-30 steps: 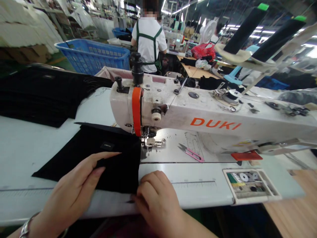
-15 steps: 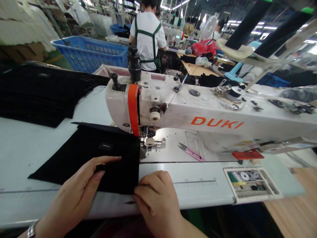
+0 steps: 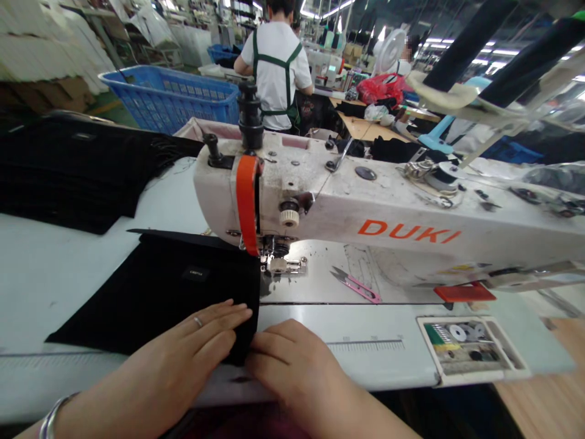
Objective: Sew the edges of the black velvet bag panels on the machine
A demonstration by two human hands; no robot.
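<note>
A black fabric piece [image 3: 150, 299] with a small dark label [image 3: 196, 274] lies flat on the sewing machine table, its right edge running up to the presser foot [image 3: 278, 264]. My left hand [image 3: 201, 341], wearing a ring and a bracelet, rests on the lower right part of the cloth with fingers stretched out. Beside it my right hand [image 3: 292, 360] is closed at the lower right corner, fingertips pinching the fabric edge. The fingertips' underside is hidden. The white sewing machine [image 3: 329, 201] marked DUKI stands right behind both hands.
Pink-handled thread snips [image 3: 359, 288] lie right of the presser foot. A bobbin tray [image 3: 473, 350] is set in the table at right. Stacked black pieces [image 3: 68, 171] lie at left. Behind are a blue basket [image 3: 173, 100] and a co-worker [image 3: 278, 67] with their back turned.
My left hand has moved right across the fabric, and its fingers now lie flatter, close to my right hand. My right hand stays at the corner. The view has shifted slightly.
</note>
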